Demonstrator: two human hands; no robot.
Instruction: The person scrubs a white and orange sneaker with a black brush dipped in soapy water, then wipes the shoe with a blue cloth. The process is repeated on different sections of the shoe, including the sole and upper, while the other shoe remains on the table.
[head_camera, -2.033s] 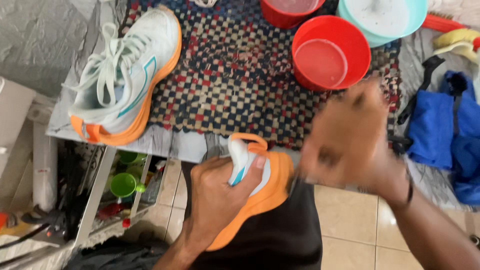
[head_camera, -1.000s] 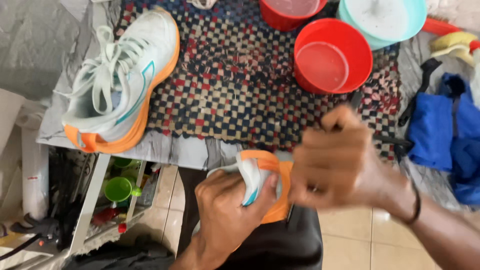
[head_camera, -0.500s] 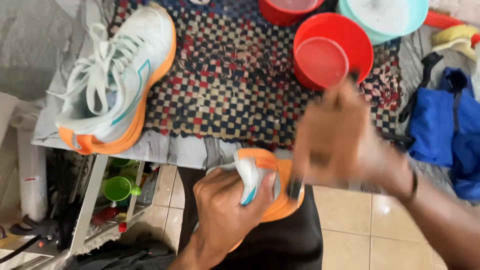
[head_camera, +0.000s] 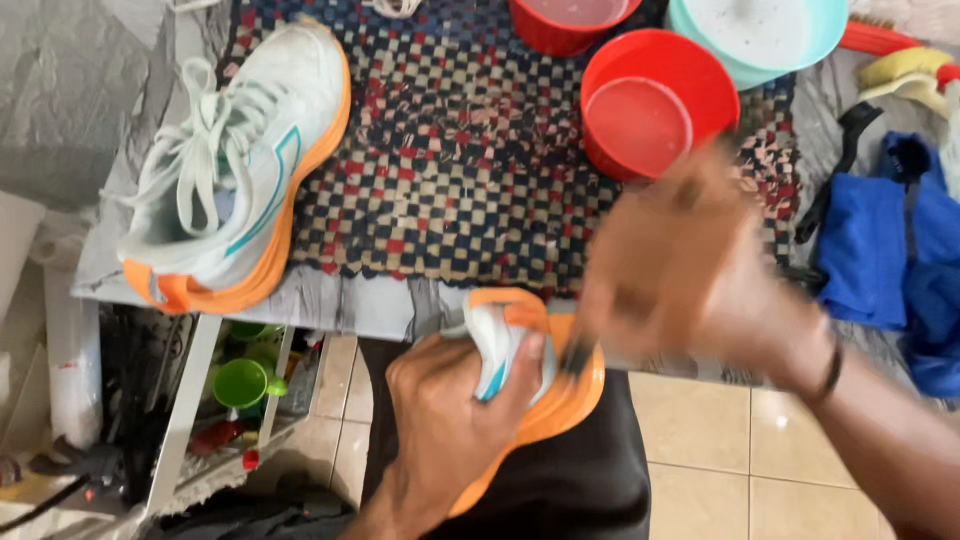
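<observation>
Checkered mat (head_camera: 470, 170) on grey table; L hand (head_camera: 450, 425) fingers clenched round white/orange shoe (head_camera: 525, 385) over lap. R hand (head_camera: 690, 270) blurred just right of it, grip unclear, dark tool tip (head_camera: 575, 358) touching shoe

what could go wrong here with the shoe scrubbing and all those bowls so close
The right hand is motion-blurred, moving fast near the red bowl of liquid; a wide stroke might knock it and spill onto the checkered mat.

The left hand holds the orange-soled shoe off the table's edge over the lap, so drips could land on the dark clothing.

The other sneaker overhangs the table corner and could get nudged off.
</observation>
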